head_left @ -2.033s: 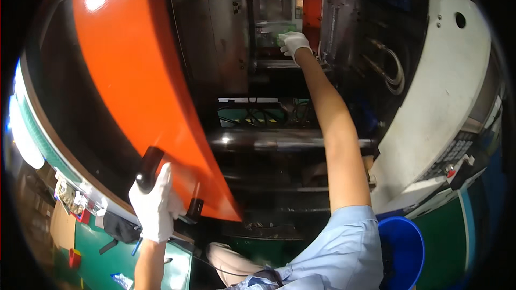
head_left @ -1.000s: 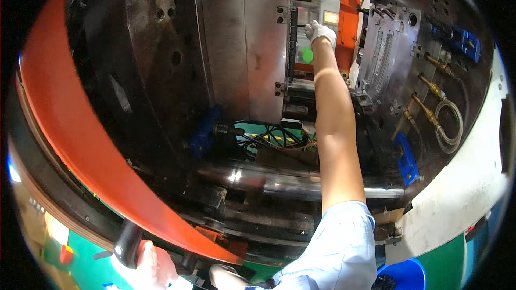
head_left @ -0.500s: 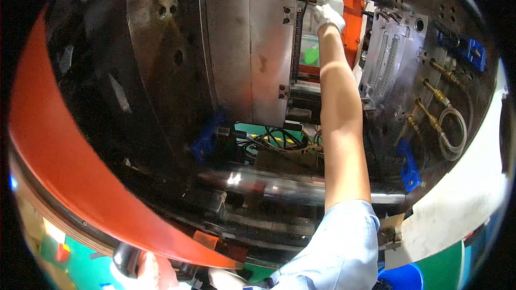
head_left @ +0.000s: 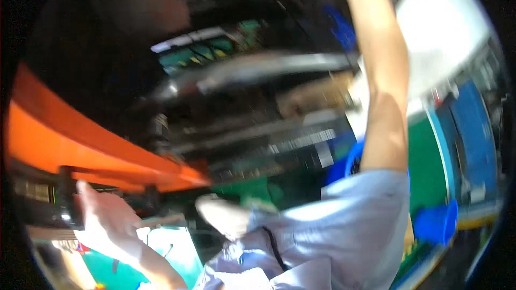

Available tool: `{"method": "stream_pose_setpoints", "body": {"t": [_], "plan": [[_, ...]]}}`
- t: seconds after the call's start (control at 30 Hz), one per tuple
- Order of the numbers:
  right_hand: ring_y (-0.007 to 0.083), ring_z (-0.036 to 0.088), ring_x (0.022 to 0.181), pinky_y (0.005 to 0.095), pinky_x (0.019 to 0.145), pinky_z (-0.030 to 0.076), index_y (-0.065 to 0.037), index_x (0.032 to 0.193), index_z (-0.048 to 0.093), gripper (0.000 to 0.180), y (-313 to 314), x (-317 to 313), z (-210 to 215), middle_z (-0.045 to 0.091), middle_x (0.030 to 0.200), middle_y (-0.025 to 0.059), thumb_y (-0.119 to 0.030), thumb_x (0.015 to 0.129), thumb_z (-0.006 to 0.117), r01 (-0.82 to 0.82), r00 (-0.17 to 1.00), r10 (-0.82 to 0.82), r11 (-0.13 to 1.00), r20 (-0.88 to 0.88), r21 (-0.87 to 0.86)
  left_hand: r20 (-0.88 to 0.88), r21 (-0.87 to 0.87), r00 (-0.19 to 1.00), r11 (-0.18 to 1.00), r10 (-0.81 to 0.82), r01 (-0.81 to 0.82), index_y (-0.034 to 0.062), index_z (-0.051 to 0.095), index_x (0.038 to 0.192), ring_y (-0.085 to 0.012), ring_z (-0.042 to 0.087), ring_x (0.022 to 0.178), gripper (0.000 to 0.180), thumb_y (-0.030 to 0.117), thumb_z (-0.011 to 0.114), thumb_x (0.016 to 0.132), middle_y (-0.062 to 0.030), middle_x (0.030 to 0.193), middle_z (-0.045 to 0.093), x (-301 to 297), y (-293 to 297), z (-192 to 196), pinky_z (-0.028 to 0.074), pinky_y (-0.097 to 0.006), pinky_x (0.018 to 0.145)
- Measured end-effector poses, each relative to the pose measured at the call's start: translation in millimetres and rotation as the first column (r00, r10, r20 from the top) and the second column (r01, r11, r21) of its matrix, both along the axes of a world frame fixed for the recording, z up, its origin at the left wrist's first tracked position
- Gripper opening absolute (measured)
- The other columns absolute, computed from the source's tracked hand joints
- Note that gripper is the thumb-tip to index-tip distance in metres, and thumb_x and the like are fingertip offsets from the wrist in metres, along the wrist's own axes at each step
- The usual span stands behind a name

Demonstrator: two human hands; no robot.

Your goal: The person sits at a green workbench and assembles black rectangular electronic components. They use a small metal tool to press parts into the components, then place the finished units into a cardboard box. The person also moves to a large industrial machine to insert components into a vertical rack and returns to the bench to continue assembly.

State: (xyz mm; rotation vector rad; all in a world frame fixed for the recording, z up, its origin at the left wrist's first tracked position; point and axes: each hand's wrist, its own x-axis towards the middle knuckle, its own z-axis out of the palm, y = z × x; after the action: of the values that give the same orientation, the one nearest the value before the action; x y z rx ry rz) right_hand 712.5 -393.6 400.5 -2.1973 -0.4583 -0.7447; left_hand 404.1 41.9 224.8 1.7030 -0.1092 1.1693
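Observation:
At the lower left, my left hand (head_left: pixel 105 215) is closed against an upright black handle (head_left: pixel 66 196) beside the orange guard door (head_left: pixel 102 147). Motion smears the hand, and most of its fingers are hidden behind the handle. My right forearm (head_left: pixel 384 70) reaches up past the dark machine, with its hand beyond the top edge of the picture. A thick, shiny metal bar (head_left: pixel 269 67) runs across the machine to the left of that forearm.
Beside my right arm stands a white panel (head_left: pixel 446 37). A blue bin (head_left: pixel 436 222) is on the green floor (head_left: pixel 427 158) at the right, and another blue container (head_left: pixel 339 171) is partly behind my arm. A pale blurred shape (head_left: pixel 223 216) lies in front of my body.
The view has swung down and toward my body, with heavy blur. My gloved right hand, previously inside the machine, has left the picture. My left hand and the handle appear higher and farther left.

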Motion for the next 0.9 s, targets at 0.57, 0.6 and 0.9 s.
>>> {"method": "stream_pose_setpoints", "body": {"t": [0.57, 0.6, 0.9], "plan": [[0.0081, 0.058, 0.054, 0.0222, 0.047, 0.043, -0.002, 0.095, 0.073, 0.020, 25.5, -244.6, 21.8, 0.066, 0.072, 0.0033, -0.021, 0.095, 0.067, -0.168, 0.898, -0.072, 0.856, -0.434, -0.489, -0.165, -0.255, 0.985, 0.967, -0.059, 0.015, -0.0020, 0.068, 0.105, -0.0073, 0.040, 0.037, 0.014, 0.009, 0.066, 0.096, 0.0007, 0.049, 0.046, 9.7, -49.6, 40.2, 0.028, -0.025, 0.039], [0.0095, 0.058, 0.051, 0.0232, 0.045, 0.043, -0.003, 0.092, 0.073, 0.023, 52.4, -182.3, 13.2, 0.065, 0.067, 0.0037, -0.025, 0.095, 0.067, -0.384, 0.844, 0.137, 0.829, -0.519, -0.407, -0.222, -0.201, 0.967, 0.964, 0.129, -0.175, -0.0014, 0.067, 0.103, -0.0081, 0.040, 0.035, 0.014, 0.010, 0.068, 0.095, 0.0006, 0.048, 0.046, -7.2, -38.4, 50.9, 0.027, -0.025, 0.038], [0.0270, 0.060, 0.126, 0.0390, 0.105, 0.046, -0.014, 0.136, 0.063, 0.059, 151.3, 227.4, 52.4, 0.063, 0.137, 0.0122, -0.056, 0.095, 0.061, -0.136, 0.988, 0.141, 0.988, 0.060, -0.072, -0.228, -0.460, 0.953, 0.840, 0.202, -0.288, 0.0027, 0.058, 0.101, -0.0072, 0.044, 0.046, 0.012, 0.007, 0.068, 0.095, 0.0011, 0.063, 0.049, -2.8, -33.5, 18.8, 0.033, -0.025, 0.041]]}}
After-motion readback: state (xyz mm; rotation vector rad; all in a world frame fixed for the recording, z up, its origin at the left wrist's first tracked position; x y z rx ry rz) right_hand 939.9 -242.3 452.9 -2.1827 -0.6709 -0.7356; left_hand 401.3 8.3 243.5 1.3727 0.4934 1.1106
